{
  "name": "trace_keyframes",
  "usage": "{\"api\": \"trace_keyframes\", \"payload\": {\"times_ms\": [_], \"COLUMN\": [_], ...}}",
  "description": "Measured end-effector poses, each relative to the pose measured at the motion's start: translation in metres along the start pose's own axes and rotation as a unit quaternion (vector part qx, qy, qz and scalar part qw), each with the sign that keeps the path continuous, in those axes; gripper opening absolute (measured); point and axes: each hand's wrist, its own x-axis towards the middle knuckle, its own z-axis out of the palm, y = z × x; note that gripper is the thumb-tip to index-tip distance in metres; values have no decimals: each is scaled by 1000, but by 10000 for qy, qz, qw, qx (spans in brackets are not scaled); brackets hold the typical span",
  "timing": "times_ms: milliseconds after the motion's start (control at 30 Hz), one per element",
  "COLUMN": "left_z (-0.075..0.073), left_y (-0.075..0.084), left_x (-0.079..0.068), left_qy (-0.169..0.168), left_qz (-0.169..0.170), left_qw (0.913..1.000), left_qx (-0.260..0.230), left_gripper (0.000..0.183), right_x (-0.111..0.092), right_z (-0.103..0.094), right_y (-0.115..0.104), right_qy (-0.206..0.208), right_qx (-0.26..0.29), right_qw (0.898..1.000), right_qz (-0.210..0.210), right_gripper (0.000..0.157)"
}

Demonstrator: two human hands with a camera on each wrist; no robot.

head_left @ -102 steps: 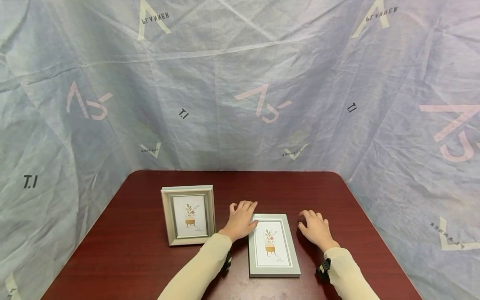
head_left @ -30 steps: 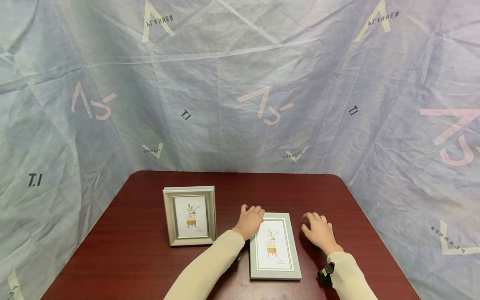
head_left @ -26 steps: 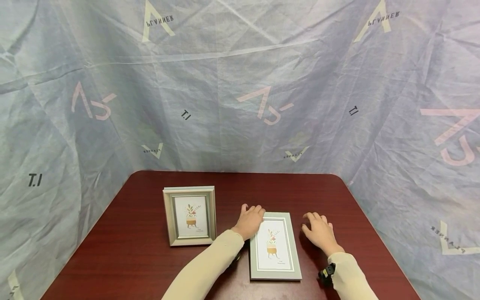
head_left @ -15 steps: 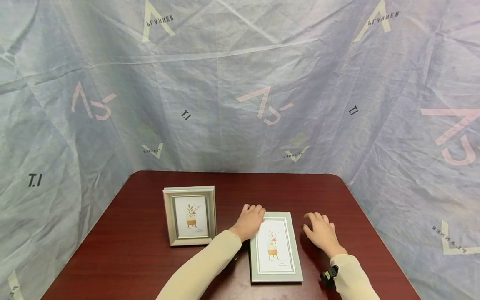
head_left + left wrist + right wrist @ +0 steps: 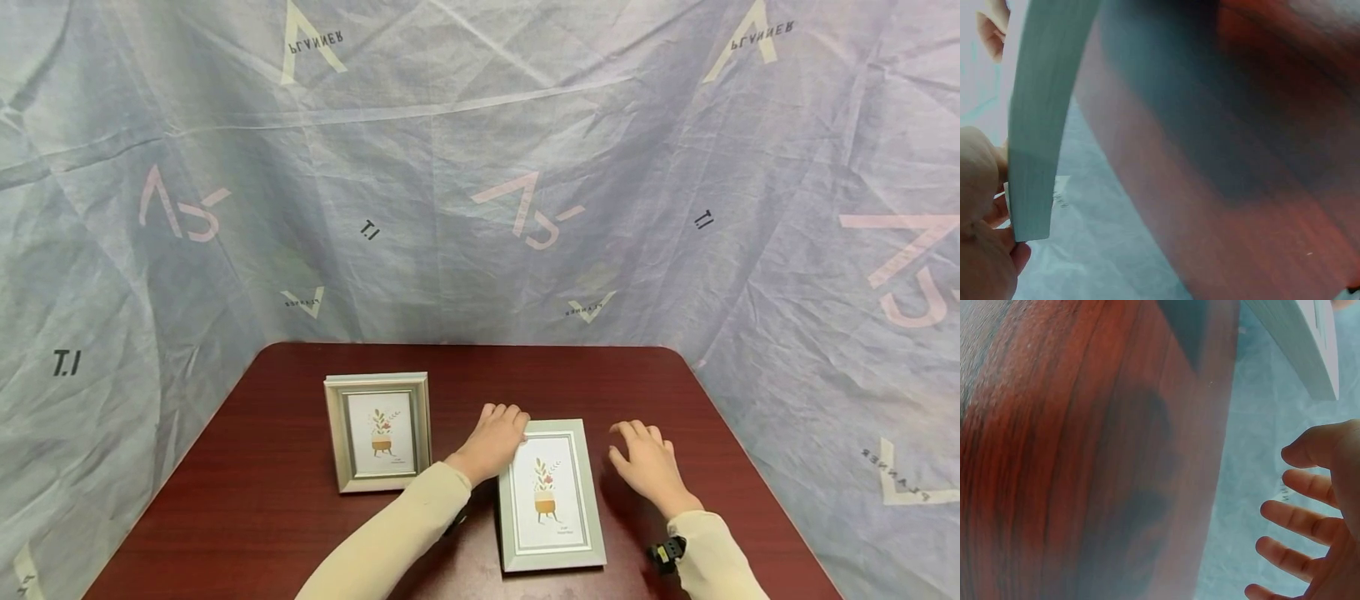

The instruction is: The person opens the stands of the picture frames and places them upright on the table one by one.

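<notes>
Hold check, both hands. The grey-green picture frame (image 5: 549,492) is at the lower centre of the head view, picture side up, above the counter (image 5: 225,517). Our left hand (image 5: 489,446) pinches its upper left corner, thumb at the front border and fingers bent around the edge; the left wrist view also shows fingertips at that corner. Our right hand (image 5: 649,467), lower right of centre, holds nothing: fingers spread and slightly bent, beside the right edge, not touching. From the wrist views we judge the upper end raised; whether the lower edge rests on the counter we cannot tell.

Handling notes (our judgement): a one-corner pinch may let it twist. We should set the thumb on the border, not the picture area, and bring the right hand to the opposite upper corner before taking more weight, both sides level. The left sleeve (image 5: 386,533) passes just in front of the standing frame (image 5: 381,433), left of centre; a knock could topple it, so elbow low and slow.
</notes>
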Motion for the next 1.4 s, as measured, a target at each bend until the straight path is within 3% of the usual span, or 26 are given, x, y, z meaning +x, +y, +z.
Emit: {"api": "trace_keyframes", "payload": {"times_ms": [267,433,733,1100,1400], "left_z": [-19,-23,-33,-48,-65], "left_y": [2,3,7,8,-4], "left_x": [-2,-4,-7,-7,-3], "left_qy": [-46,63,192,782,1272], "left_qz": [-5,-5,77,194,164], "left_qw": [9993,9985,9988,9967,9916], "left_qx": [-374,-538,-437,-33,-168], "left_gripper": [27,27,29,23,21], "right_x": [-1,-2,-3,-3,-1], "right_z": [-9,-14,-21,-31,-43], "right_y": [-4,-4,-4,-12,-14], "right_qy": [194,268,308,515,758], "right_qx": [-27,-81,-58,-44,-12], "right_qw": [9997,9994,9993,9980,9955], "right_qz": [-145,-195,-205,-357,-575], "right_gripper": [27,28,28,28,26]}}
